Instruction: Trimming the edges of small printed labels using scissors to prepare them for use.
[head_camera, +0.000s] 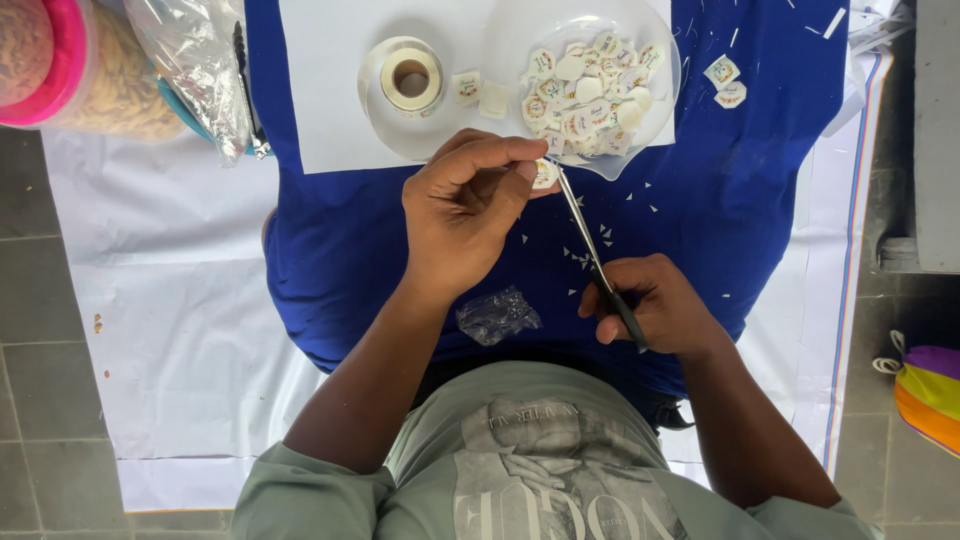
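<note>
Blue cloth (380, 250) covers the lap, strewn with tiny white paper offcuts (585, 258). Left hand (465, 215), fingers pinched together on a small round printed sticker (545, 175); right hand (655, 305), fingers closed around the handles of slim metal scissors (590, 245), blade tips touching the sticker. Beyond lie a clear plastic dish of cut stickers (590, 85) and a white sticker roll (410, 78).

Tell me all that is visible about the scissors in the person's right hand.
The scissors are slim, with long silver metal blades and dark handles. The right hand grips the handles over the blue cloth. The blades point up and left, their tips meeting a small sticker pinched by the left hand. How far the blades are open cannot be told.
</note>
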